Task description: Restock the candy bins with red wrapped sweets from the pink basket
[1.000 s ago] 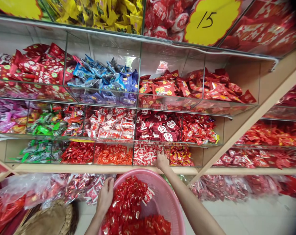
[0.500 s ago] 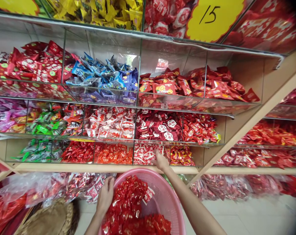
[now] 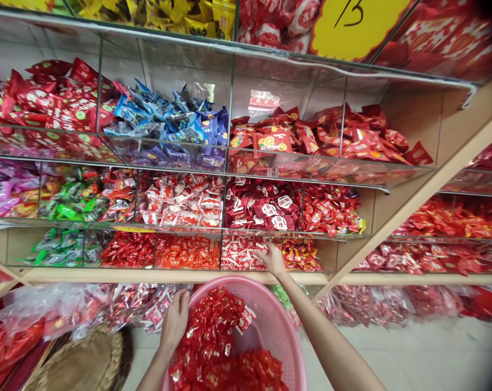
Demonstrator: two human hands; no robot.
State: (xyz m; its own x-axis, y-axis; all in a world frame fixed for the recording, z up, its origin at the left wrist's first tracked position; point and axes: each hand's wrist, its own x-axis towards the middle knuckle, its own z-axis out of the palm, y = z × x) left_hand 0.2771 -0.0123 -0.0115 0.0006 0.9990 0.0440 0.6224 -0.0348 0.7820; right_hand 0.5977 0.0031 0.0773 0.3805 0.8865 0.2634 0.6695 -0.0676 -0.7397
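Note:
A pink plastic basket point(image 3: 284, 320) stands below the shelf, holding red-wrapped candies point(image 3: 213, 336) heaped to its left and front. One red-and-white candy point(image 3: 246, 319) lies near the heap's right edge. My left hand point(image 3: 175, 320) is closed on the basket's left rim, its fingertips partly hidden. My right hand point(image 3: 273, 260) reaches over the basket's far rim into a bottom-shelf compartment of small red-and-white candies point(image 3: 238, 252). Its fingers are apart over these candies, and I see nothing held between them.
Clear dividers split the shelves into compartments of wrapped candies, with blue packets point(image 3: 160, 117) and red orange-printed packets point(image 3: 272, 141) higher up. A wooden ledge point(image 3: 119, 276) runs along the bottom. Bagged candies point(image 3: 79, 309) and a woven basket point(image 3: 87, 361) sit lower left.
My right hand has shifted slightly up and right, its fingers more spread over the red-and-white candies. My left hand stays at the basket's rim. The view has tilted a little.

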